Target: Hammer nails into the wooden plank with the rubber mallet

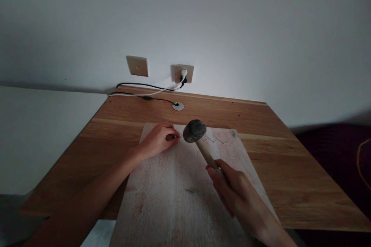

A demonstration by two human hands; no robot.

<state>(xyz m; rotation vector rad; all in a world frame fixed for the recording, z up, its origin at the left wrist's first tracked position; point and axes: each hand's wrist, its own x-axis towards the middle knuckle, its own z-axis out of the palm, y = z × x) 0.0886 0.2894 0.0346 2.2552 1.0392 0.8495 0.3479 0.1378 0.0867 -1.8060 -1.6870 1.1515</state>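
Observation:
My right hand (236, 193) is wrapped round the wooden handle of a mallet (194, 131) with a dark rounded head. That head hangs over the far part of a pale, whitish wooden board (162, 193). To the left of the mallet head, my left hand (160, 139) rests at the board's far left part, thumb and fingers pinched together. A tiny nail (179, 137) shows at its fingertips, mostly hidden by them. Right of the mallet head, a few small nails (214, 141) stand in a row on the board and cast thin shadows.
Under the board lies a brown wooden tabletop (290, 177), set against a white wall. Black and white cables (153, 92) run along its back edge to a wall socket (185, 74). A round cable grommet (177, 106) sits behind the board. A white panel (46, 135) borders the left side.

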